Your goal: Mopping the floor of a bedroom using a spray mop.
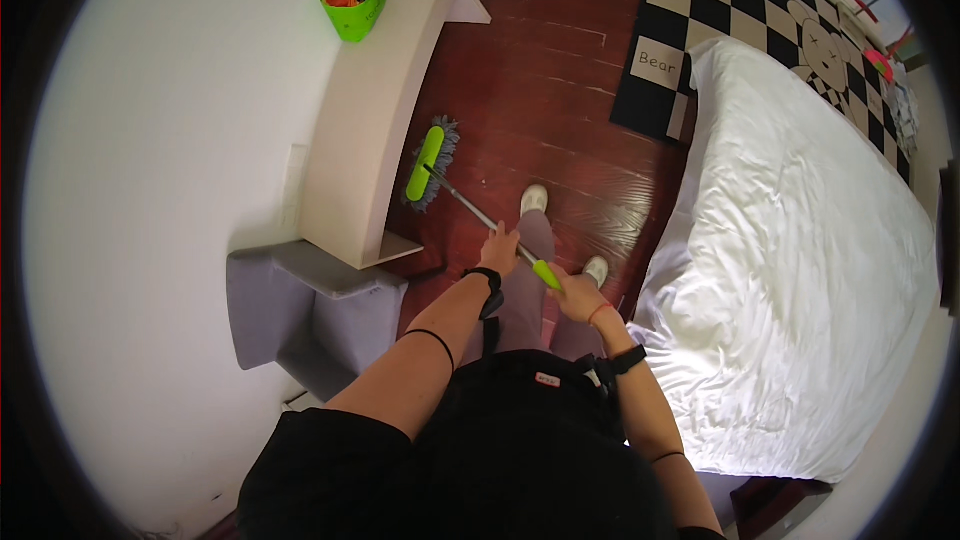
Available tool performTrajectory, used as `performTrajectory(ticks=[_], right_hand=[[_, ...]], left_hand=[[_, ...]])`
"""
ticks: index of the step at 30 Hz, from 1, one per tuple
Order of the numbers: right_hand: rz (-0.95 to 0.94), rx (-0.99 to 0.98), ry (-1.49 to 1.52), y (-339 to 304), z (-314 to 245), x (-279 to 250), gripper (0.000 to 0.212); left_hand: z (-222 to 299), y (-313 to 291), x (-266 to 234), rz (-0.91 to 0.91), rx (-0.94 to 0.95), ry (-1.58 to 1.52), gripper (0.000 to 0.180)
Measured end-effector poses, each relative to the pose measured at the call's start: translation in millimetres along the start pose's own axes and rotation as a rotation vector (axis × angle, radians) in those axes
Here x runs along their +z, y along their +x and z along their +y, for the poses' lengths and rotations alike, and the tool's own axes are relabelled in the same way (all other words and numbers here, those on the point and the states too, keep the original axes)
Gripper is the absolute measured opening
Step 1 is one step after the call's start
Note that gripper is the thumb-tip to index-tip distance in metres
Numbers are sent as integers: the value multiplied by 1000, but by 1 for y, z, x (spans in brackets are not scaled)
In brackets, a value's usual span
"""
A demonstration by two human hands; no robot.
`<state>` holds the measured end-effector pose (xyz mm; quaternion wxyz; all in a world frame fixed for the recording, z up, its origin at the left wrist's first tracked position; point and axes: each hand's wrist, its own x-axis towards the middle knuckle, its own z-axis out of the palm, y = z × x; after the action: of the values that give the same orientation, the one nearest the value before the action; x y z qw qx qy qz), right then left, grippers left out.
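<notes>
— Looking down, what is that long thing in both hands?

— A flat mop [432, 166]: a bright green oblong head fringed with grey strands, a thin silver pole, and a green sleeve near the top of the pole.

— Where does the head lie?

— On the dark red wooden floor [560, 90], pressed close along the long edge of the pale curved shelf unit [365, 120], roughly at the middle of that edge. The pole slants from it back toward the person.

— And the grip?

— The left hand [500, 245] is wrapped around the silver part of the pole, lower down toward the head. The right hand [578, 298] is closed around the upper end, just behind the green sleeve. Both fists are tight on the pole, with the head well ahead of them and to the left.

— What lies around?

— A green bag [352, 2] sits at the far end of the shelf unit, a white bed [800, 240] fills the right side, and a black-and-white checkered rug [720, 0] lies at the bed's far corner. Two white shoes show beside the pole.
</notes>
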<state>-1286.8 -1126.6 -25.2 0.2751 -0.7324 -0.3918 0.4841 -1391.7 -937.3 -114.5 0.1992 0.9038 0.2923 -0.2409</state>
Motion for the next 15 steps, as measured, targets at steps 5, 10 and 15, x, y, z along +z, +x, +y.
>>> performTrajectory(ticks=[5,10,15], right_hand=[[-38,2,-55,-34,-24,-66,54],[36,116,10,-54,-24,-130,48],[28,145,173,11,-33,-133,48]], left_hand=[[25,12,-23,-83,213,102,18],[66,46,-34,-148,470,2,14],[28,80,-72,-124,434,-10,15]])
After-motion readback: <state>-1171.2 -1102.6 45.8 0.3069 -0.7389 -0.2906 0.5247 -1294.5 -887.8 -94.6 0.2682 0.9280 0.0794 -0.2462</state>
